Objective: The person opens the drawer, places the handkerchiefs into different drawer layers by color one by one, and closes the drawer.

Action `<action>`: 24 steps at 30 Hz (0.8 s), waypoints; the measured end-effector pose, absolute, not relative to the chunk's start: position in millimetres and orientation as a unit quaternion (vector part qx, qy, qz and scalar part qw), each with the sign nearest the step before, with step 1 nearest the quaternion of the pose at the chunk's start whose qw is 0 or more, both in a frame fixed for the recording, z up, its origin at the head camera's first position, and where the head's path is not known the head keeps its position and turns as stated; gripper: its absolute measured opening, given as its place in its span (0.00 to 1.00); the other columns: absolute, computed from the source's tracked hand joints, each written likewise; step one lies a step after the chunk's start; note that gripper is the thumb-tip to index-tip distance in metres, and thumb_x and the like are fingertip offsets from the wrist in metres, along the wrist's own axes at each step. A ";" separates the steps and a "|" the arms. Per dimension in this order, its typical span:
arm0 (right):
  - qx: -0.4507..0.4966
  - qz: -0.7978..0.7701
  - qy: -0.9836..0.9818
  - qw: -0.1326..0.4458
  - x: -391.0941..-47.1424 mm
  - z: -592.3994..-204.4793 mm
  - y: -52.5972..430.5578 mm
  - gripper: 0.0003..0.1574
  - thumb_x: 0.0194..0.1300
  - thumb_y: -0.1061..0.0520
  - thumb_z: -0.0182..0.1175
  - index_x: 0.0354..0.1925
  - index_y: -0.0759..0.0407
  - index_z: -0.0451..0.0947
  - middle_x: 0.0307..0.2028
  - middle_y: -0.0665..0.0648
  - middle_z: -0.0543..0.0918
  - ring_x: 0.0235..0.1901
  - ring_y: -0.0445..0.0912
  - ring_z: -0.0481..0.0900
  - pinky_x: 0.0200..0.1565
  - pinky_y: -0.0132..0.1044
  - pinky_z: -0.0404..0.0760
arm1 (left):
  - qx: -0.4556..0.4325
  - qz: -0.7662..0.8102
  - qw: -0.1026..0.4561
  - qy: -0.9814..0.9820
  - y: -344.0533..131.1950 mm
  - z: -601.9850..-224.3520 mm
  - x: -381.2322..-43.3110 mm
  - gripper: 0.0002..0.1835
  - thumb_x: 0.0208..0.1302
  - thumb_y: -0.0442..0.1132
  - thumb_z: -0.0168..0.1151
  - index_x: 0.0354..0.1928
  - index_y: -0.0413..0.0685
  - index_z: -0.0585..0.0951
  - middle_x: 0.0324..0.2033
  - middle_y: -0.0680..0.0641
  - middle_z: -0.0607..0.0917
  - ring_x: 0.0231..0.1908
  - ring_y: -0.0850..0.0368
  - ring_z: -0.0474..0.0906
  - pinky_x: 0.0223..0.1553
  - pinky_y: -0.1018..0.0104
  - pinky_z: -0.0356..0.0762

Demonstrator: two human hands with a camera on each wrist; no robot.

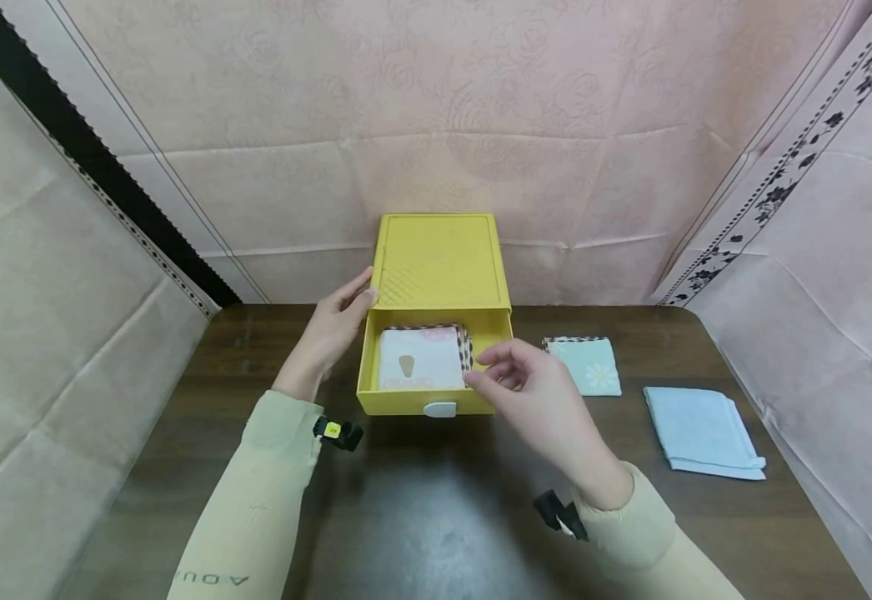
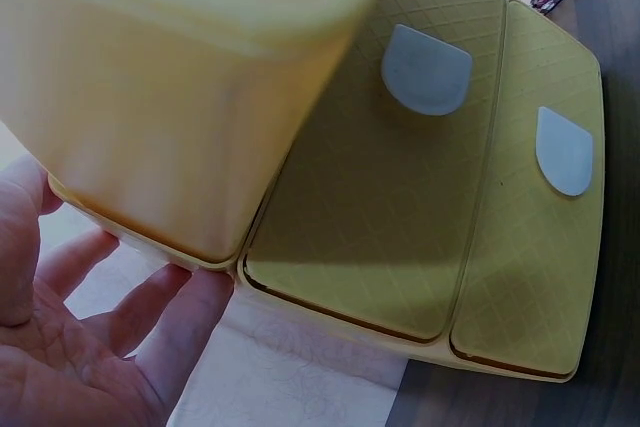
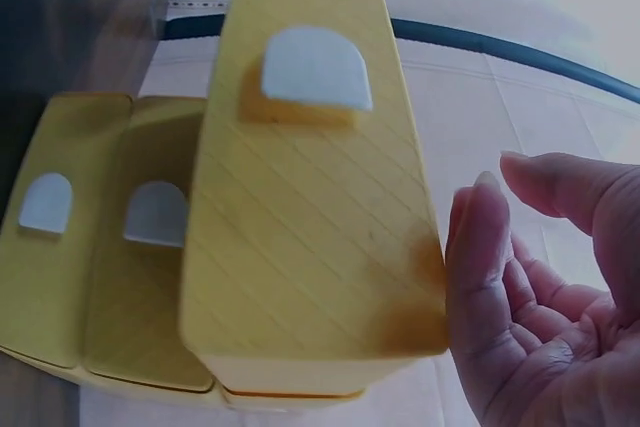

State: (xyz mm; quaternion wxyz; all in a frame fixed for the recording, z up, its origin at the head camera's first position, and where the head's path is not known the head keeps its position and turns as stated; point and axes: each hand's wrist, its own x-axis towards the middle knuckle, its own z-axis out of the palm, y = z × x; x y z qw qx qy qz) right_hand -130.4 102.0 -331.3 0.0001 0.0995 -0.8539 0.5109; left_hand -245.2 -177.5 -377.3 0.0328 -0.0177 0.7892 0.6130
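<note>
A yellow plastic drawer unit (image 1: 439,258) stands against the back cloth, its top drawer (image 1: 398,403) pulled out toward me. Inside the drawer lies a folded white cloth (image 1: 421,358) with a checkered edge and a small printed figure. My left hand (image 1: 333,329) rests against the unit's left side; the left wrist view shows its fingertips (image 2: 205,292) along the edge below the top drawer. At the drawer's right front corner is my right hand (image 1: 548,404), fingers bent loosely. Thumb and index finger stand apart with nothing between them in the right wrist view, beside the drawer front (image 3: 310,207).
Right of the unit lies a folded mint cloth (image 1: 589,367) with a flower print and checkered edge. Farther right is a folded light blue cloth (image 1: 702,429). Two lower drawers (image 2: 380,197) are closed. Pale cloth walls (image 1: 436,108) surround the brown table (image 1: 436,517).
</note>
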 end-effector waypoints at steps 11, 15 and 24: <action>0.137 0.486 -0.863 0.019 -108.6 -361.7 88.2 0.07 0.57 0.47 0.72 0.32 0.45 0.82 0.26 0.40 0.82 0.27 0.38 0.78 0.32 0.34 0.80 | -0.024 0.607 0.037 0.794 -176.4 -374.6 -244.9 0.29 0.67 0.63 0.54 0.69 0.80 0.64 0.70 0.59 0.61 0.67 0.57 0.60 0.60 0.48 0.68; 0.143 0.457 -0.877 0.030 -107.0 -372.1 83.3 0.05 0.58 0.47 0.71 0.30 0.43 0.84 0.24 0.37 0.81 0.24 0.35 0.76 0.29 0.32 0.79 | -0.024 0.605 0.038 0.795 -176.9 -375.3 -245.1 0.29 0.66 0.63 0.54 0.69 0.81 0.64 0.71 0.59 0.61 0.67 0.57 0.59 0.61 0.48 0.67; 0.126 0.400 -0.906 0.047 -113.8 -393.0 79.2 0.13 0.59 0.39 0.67 0.29 0.44 0.86 0.20 0.36 0.78 0.20 0.35 0.73 0.22 0.32 0.75 | -0.027 0.601 0.039 0.798 -177.7 -376.3 -245.5 0.27 0.66 0.65 0.54 0.67 0.85 0.64 0.71 0.59 0.60 0.68 0.57 0.58 0.62 0.48 0.66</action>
